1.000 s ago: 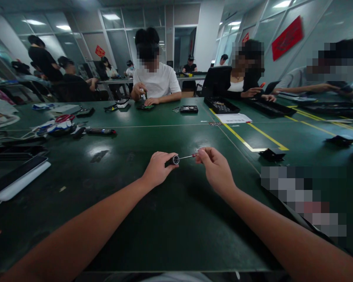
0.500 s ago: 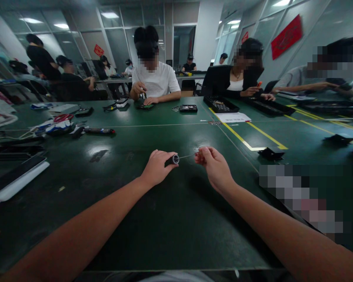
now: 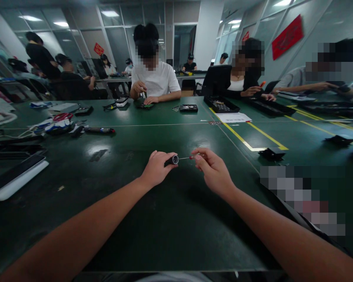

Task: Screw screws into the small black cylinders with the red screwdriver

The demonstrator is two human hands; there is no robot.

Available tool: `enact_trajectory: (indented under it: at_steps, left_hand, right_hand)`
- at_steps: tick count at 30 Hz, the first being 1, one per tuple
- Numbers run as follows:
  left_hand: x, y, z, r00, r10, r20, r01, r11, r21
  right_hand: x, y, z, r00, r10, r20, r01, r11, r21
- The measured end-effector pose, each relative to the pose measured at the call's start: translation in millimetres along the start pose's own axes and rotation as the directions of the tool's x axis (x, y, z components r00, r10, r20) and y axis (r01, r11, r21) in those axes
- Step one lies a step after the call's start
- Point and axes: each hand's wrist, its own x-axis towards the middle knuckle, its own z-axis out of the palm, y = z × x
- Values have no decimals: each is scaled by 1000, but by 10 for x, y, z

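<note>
Left hand [image 3: 157, 169] grips handle [image 3: 171, 160]; right hand [image 3: 213, 171] pinches bit [image 3: 186, 158]

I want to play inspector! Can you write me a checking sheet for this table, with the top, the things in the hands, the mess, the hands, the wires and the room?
Surface: dark green table with yellow tape lines.
Job's things: black handle and thin metal bit with a red end, tip at the handle's opening.
Clutter: pen-like tool, red scissors, white sheet, black trays.
Hands: left hand grips the handle; right hand pinches the bit.
Cables: light-coloured wires at far left.
Surroundings: other people seated at work, glass walls, red wall sign.
</note>
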Motion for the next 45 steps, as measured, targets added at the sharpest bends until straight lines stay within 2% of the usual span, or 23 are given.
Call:
enact_trajectory:
  at_steps: [7,13,18,24,28,31,34,38,42,45]
  left_hand:
    - [-22,10,-3,999,33,-12,-33,999,-4]
    - [-21,8,-14,1000,14,-22,-14,1000,8]
    - [-26,16,2,999,4,-34,-4,1000,23]
    - [-38,8,13,999,8,-38,-8,1000,12]
    - [-45,21,1,999,9,-32,-8,1000,24]
    - [-51,41,-3,1000,22,-17,-21,999,38]
    - [-54,40,1,1000,26,-10,-26,999,37]
    - [-52,4,11,1000,12,-24,-11,1000,17]
    - [-52,9,-6,999,-1,-34,2,1000,8]
    - [-49,42,-45,999,28,-34,-26,998,50]
  right_hand:
    - [-29,-39,25,986,-28,-163,-4,982,-191]
    - [-21,-78,29,983,-86,-163,46,970,-238]
    - [-16,-81,28,985,-59,-163,17,968,-250]
    - [-16,-115,26,985,-100,-138,44,930,-366]
    - [-11,-110,26,982,-122,-144,70,944,-323]
    - [-3,-121,16,985,-85,-153,38,957,-287]
    - [-2,-148,5,987,-58,-151,11,956,-292]
    - [-12,-130,8,989,-76,-126,37,957,-286]
    - [15,-33,24,986,-33,-165,11,991,-134]
    - [80,50,23,975,102,-198,-89,993,74]
